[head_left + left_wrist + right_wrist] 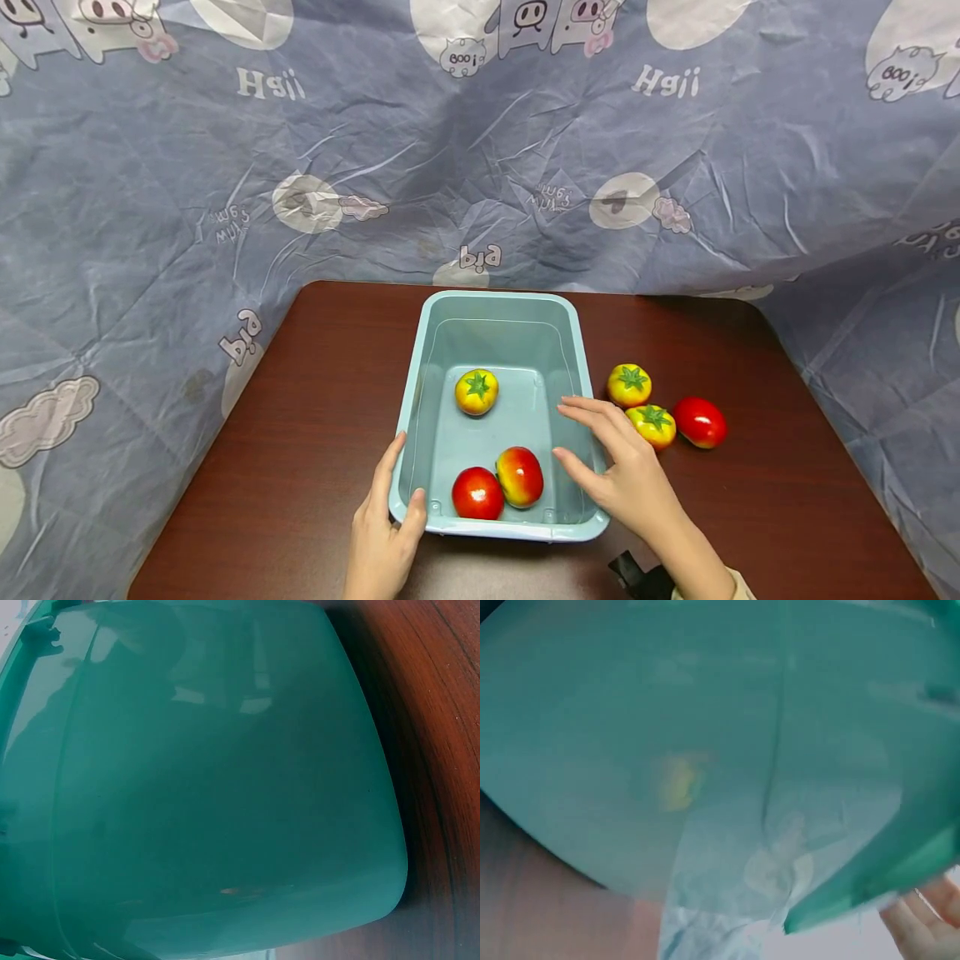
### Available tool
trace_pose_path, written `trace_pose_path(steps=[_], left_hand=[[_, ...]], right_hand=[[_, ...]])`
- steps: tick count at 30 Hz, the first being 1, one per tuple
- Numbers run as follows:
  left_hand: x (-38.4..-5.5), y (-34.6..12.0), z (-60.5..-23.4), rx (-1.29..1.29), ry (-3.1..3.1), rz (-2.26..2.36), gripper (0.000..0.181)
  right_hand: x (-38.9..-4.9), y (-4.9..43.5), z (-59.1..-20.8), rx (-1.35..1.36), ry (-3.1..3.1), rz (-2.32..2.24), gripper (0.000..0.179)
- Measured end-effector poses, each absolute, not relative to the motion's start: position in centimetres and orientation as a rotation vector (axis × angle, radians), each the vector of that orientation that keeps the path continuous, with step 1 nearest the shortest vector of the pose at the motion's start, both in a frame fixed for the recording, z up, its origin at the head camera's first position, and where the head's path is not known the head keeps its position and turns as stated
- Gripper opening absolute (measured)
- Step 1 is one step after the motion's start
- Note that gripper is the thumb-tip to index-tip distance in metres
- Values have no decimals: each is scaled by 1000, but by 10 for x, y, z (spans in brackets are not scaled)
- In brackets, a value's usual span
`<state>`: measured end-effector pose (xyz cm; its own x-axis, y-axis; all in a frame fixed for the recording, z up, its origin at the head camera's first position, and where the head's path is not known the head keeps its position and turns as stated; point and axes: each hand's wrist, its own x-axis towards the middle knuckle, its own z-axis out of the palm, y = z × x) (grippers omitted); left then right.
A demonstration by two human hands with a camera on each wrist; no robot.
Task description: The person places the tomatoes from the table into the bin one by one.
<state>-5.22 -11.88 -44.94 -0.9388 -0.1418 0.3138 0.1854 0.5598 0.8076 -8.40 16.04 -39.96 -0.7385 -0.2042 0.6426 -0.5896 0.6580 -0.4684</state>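
Observation:
The light blue plastic basin [510, 532] stands lengthwise on the table, its outer wall filling much of both wrist views. At its front left corner my left hand [380, 537] holds the rim, thumb over the edge and forefinger along the outer side. My right hand [628, 477] hovers over the right rim with spread, slightly bent fingers and nothing in them. Inside lie a yellow tomato [476, 392] with a green star-shaped top, a red tomato [477, 493] and a red-and-yellow one [520, 477]; the latter two touch near the front wall.
Right of the basin, beside my right hand, are two yellow tomatoes, one farther back [629, 385] and one nearer [652, 426], plus a red tomato [700, 422]. The dark brown table [300, 433] meets a blue-grey printed cloth [450, 150] behind. A black strap [637, 575] shows by my right wrist.

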Motion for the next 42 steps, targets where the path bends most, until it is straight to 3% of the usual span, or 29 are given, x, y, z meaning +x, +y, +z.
trace_pose_path(steps=[13, 20, 28, 42], left_hand=[[-52, -119, -450, -41, -2428, -1336, 74], [-51, -119, -449, -14, -2449, -1338, 74], [-51, -118, -449, -16, -2461, -1323, 74], [-51, -118, -448, -19, -2465, -1322, 74]], right_hand=[[-96, 219, -424, -99, -2221, 1239, 40], [-100, 251, -449, -406, -2374, 1179, 46], [-104, 266, -474, -387, -2637, 1009, 70], [-109, 266, -500, -342, -2787, 841, 80]])
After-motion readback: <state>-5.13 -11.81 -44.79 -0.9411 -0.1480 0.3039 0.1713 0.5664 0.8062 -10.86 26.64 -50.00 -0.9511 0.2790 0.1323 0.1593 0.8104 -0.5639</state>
